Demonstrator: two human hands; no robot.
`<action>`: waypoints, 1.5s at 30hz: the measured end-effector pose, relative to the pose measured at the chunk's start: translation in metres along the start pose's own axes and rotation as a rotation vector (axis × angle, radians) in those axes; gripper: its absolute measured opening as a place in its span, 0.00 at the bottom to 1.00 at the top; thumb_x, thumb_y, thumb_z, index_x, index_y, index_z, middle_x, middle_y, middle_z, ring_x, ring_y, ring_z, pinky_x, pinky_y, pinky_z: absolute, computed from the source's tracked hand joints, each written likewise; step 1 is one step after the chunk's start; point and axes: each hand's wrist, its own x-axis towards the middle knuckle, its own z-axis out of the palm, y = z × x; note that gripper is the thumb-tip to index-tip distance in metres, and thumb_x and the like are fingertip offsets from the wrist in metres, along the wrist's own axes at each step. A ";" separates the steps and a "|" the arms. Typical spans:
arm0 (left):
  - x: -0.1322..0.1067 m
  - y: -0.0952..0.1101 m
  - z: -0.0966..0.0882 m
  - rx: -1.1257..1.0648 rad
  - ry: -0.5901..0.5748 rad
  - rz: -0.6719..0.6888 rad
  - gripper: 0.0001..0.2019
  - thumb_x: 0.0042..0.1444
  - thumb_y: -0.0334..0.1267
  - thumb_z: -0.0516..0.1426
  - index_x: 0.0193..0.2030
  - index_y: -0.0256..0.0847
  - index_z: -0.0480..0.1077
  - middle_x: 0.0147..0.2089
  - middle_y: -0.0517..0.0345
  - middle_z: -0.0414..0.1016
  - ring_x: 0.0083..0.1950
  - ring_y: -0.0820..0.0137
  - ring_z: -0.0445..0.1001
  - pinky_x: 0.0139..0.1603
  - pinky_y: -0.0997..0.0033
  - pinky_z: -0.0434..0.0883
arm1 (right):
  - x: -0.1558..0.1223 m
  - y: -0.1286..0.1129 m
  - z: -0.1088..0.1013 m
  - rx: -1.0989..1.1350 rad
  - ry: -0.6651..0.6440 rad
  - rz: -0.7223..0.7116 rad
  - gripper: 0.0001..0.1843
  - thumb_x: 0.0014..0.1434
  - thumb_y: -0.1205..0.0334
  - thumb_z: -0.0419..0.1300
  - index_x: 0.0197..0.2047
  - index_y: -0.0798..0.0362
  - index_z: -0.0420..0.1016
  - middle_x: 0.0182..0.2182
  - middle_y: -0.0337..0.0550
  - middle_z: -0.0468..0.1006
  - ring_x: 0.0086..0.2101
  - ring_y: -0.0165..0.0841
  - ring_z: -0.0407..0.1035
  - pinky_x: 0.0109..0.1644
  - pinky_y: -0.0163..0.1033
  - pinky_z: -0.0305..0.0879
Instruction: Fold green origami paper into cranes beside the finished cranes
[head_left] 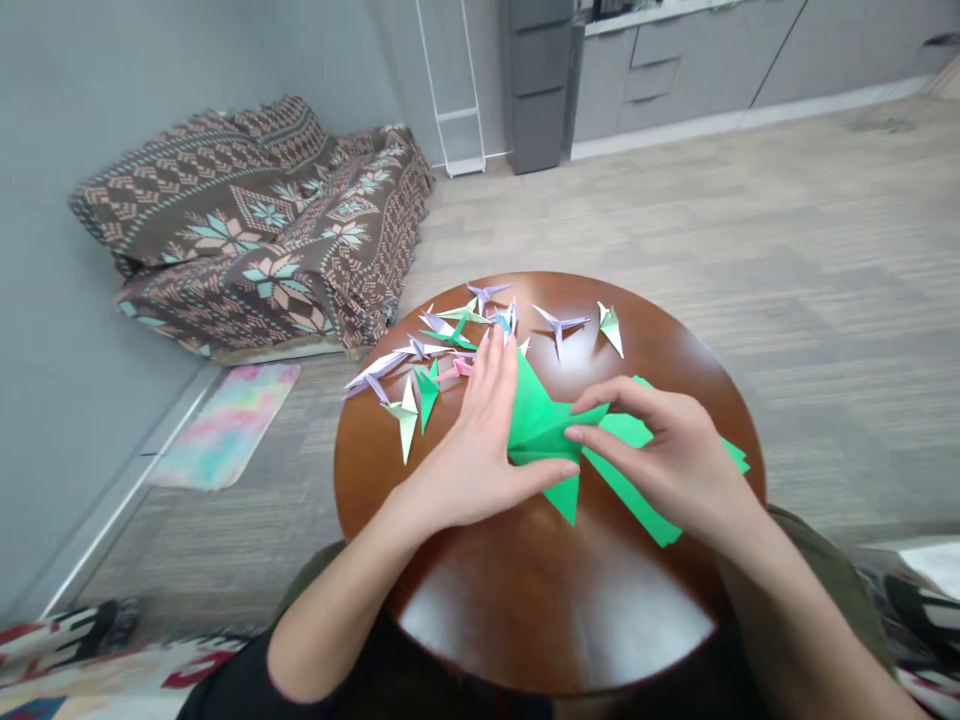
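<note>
A partly folded sheet of green origami paper (pixel 546 425) lies over the table in front of me, one pointed flap reaching toward me. My right hand (pixel 664 450) pinches its raised right corner between thumb and fingertips. Against the left side of the paper rests my left hand (pixel 487 440), fingers stretched out flat and the thumb across the lower part. The hand hides the paper's left edge. Beneath and beside my right hand are more green sheets (pixel 637 500), partly covered by it.
Several folded paper cranes (pixel 409 415) in purple, green, white and pink crowd the left rear of the round brown table (pixel 525 600). A purple crane (pixel 559 327) and a pale green one (pixel 610 328) stand at the back. A sofa (pixel 262 240) with a patterned cover is beyond.
</note>
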 end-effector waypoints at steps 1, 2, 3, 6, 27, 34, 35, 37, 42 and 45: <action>0.004 0.001 0.002 0.009 0.031 0.033 0.64 0.52 0.51 0.71 0.82 0.47 0.30 0.83 0.49 0.17 0.82 0.47 0.17 0.79 0.37 0.28 | 0.000 0.001 -0.001 0.006 0.011 0.006 0.04 0.62 0.59 0.69 0.39 0.46 0.78 0.35 0.39 0.84 0.35 0.40 0.79 0.42 0.44 0.74; 0.007 0.002 0.004 0.003 0.042 0.069 0.62 0.53 0.50 0.71 0.82 0.47 0.34 0.83 0.49 0.20 0.82 0.46 0.18 0.79 0.37 0.29 | 0.001 0.002 -0.002 0.022 0.015 0.016 0.04 0.61 0.60 0.70 0.39 0.46 0.79 0.35 0.39 0.84 0.35 0.40 0.79 0.42 0.44 0.74; 0.010 0.002 0.004 -0.024 0.023 0.105 0.57 0.54 0.49 0.70 0.82 0.47 0.41 0.84 0.49 0.27 0.83 0.45 0.22 0.79 0.36 0.32 | 0.001 0.003 -0.004 0.045 0.019 0.028 0.05 0.61 0.60 0.70 0.39 0.46 0.79 0.35 0.39 0.84 0.35 0.39 0.79 0.42 0.44 0.74; 0.014 0.000 0.006 -0.242 -0.198 0.111 0.35 0.63 0.46 0.63 0.75 0.48 0.62 0.77 0.48 0.62 0.79 0.44 0.56 0.77 0.41 0.55 | 0.001 0.003 -0.007 0.119 0.071 0.071 0.05 0.60 0.59 0.71 0.39 0.46 0.79 0.35 0.39 0.84 0.34 0.39 0.78 0.43 0.45 0.76; 0.025 -0.030 0.070 -0.943 -0.010 -0.324 0.23 0.53 0.59 0.68 0.37 0.38 0.80 0.31 0.60 0.78 0.31 0.71 0.71 0.34 0.74 0.68 | 0.007 0.038 0.015 0.144 0.099 0.231 0.22 0.54 0.57 0.74 0.50 0.48 0.74 0.34 0.38 0.82 0.38 0.40 0.77 0.48 0.48 0.71; 0.024 -0.031 0.079 -0.957 0.138 -0.345 0.31 0.55 0.68 0.62 0.27 0.37 0.70 0.22 0.62 0.68 0.23 0.75 0.60 0.24 0.75 0.59 | 0.007 0.042 0.014 0.072 0.077 0.184 0.12 0.58 0.58 0.71 0.43 0.50 0.76 0.33 0.39 0.79 0.37 0.38 0.75 0.47 0.46 0.70; 0.024 -0.031 0.079 -0.944 0.186 -0.329 0.30 0.55 0.68 0.62 0.27 0.37 0.70 0.22 0.62 0.67 0.23 0.75 0.60 0.23 0.75 0.59 | 0.006 0.042 0.014 0.070 0.080 0.180 0.12 0.58 0.58 0.71 0.43 0.50 0.76 0.33 0.39 0.79 0.38 0.38 0.75 0.47 0.46 0.70; 0.024 -0.030 0.077 -0.916 0.297 -0.302 0.30 0.55 0.67 0.62 0.27 0.38 0.69 0.22 0.63 0.66 0.23 0.75 0.59 0.23 0.75 0.59 | 0.006 0.044 0.014 0.054 0.060 0.163 0.12 0.57 0.58 0.72 0.40 0.50 0.75 0.34 0.40 0.79 0.38 0.38 0.75 0.47 0.45 0.70; 0.025 -0.031 0.077 -0.900 0.476 -0.319 0.30 0.55 0.67 0.62 0.24 0.39 0.66 0.20 0.64 0.64 0.22 0.76 0.58 0.22 0.75 0.56 | 0.004 0.043 0.019 0.081 0.045 0.139 0.09 0.59 0.59 0.71 0.36 0.50 0.75 0.34 0.39 0.79 0.37 0.36 0.74 0.45 0.44 0.72; 0.026 -0.031 0.079 -1.048 0.491 -0.314 0.26 0.57 0.62 0.64 0.27 0.38 0.72 0.22 0.62 0.70 0.23 0.75 0.66 0.24 0.75 0.62 | 0.004 0.044 0.022 0.141 0.076 0.179 0.08 0.57 0.60 0.71 0.38 0.50 0.77 0.34 0.39 0.80 0.35 0.36 0.75 0.43 0.43 0.73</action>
